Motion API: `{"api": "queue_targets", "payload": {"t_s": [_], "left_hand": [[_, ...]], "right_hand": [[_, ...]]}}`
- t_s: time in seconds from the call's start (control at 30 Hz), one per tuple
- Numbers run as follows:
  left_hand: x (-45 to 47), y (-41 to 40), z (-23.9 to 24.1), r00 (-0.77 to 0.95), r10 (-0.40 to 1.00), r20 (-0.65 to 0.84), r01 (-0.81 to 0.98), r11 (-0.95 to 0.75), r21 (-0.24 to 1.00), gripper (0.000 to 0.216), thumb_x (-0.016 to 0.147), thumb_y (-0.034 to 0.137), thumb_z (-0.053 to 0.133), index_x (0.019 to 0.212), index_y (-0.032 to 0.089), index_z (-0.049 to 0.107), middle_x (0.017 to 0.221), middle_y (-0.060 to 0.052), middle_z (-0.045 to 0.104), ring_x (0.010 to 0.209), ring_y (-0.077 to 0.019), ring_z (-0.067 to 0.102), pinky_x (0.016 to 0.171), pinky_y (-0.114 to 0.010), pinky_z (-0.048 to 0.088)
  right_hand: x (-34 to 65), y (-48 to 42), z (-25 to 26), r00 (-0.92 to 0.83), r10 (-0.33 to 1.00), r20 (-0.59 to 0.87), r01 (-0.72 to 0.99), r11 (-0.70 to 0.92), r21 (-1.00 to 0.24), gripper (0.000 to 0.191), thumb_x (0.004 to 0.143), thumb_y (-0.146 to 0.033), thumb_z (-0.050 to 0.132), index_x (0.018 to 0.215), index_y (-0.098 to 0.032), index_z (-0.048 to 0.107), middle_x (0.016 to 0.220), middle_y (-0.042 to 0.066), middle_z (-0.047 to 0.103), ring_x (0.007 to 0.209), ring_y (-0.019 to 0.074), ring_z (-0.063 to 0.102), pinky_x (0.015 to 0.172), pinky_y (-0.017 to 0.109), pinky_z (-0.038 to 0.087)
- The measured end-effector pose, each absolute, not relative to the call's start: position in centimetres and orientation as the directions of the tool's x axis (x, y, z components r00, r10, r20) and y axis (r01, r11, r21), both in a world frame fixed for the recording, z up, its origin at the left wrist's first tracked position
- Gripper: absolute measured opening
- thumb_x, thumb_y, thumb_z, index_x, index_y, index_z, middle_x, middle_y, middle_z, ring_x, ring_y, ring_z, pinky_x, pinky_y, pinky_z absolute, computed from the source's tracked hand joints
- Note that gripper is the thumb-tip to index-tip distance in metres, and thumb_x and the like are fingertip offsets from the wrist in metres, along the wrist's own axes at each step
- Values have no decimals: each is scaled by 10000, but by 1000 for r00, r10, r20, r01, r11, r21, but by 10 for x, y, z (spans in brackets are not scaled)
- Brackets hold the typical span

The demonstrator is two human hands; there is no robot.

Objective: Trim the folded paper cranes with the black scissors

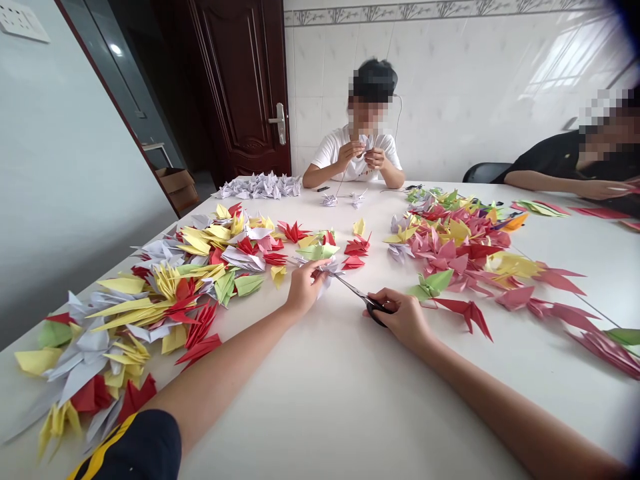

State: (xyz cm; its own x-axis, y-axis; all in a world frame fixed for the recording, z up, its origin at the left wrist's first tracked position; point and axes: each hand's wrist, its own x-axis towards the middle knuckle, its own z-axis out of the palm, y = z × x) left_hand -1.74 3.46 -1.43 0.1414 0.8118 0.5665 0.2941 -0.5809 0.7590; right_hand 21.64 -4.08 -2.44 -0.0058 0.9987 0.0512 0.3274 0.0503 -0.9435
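My left hand (304, 287) pinches a pale lavender folded paper crane (327, 269) on the white table (330, 393). In my right hand (404, 318) are black-handled scissors (361, 297), whose blades point left and up, with the tips at the crane. A green folded crane (431, 284) lies just right of my right hand, and a dark red one (467, 312) sits beyond it.
Heaps of yellow, red, white and green paper cranes (165, 287) cover the table's left side; pink, red and yellow ones (465, 247) fill the right. A person across the table holds a white crane (367, 143). Another person's arm (555, 181) rests at the far right. A dark door (245, 87) stands behind.
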Motion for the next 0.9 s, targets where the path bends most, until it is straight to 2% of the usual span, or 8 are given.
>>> {"api": "queue_targets", "payload": {"t_s": [0.1,0.2,0.3,0.4,0.5,0.9], "left_hand": [[-17,34,-14,137,807,574,292,-587,755,293,868,177,610,1138,208,718,928,-38,716,746,-130,616,682,-218,488],[-17,34,-13,133,806,576,288,-588,756,289,870,181,611,1137,209,718,946,-39,718,763,-133,623,695,-221,491],[-17,33,-13,135,805,578,275,-591,759,287,872,178,610,1136,215,718,959,-38,718,773,-133,627,700,-221,490],[-17,33,-12,133,799,586,268,-599,755,284,872,176,613,1132,219,719,947,-36,717,770,-132,626,703,-220,489],[-17,32,-11,132,790,598,268,-609,746,283,873,171,612,1130,220,721,934,-33,716,770,-129,624,709,-219,490],[-18,32,-11,136,787,601,254,-614,747,300,872,166,614,1149,219,719,948,-36,706,800,-130,622,714,-211,486]], "right_hand": [[217,-40,-25,-21,999,38,275,43,-960,241,692,-295,740,910,-223,670,836,55,777,841,298,751,667,341,561],[217,-38,-23,-29,1000,2,231,8,-973,277,677,-319,769,912,-212,668,839,67,773,830,301,747,567,299,524],[217,-37,-20,-37,999,-37,223,-28,-975,318,675,-351,782,933,-200,675,841,85,772,771,283,736,421,239,412],[218,-36,-18,-48,997,-60,228,-47,-973,329,684,-363,779,947,-194,678,834,84,770,685,241,712,364,209,331],[218,-36,-18,-43,997,-64,224,-53,-973,318,687,-361,779,939,-196,681,837,72,769,607,196,674,357,200,324],[223,-33,-21,-74,995,-63,196,-47,-979,326,668,-331,813,934,-186,693,807,51,739,497,114,559,349,188,338]]}}
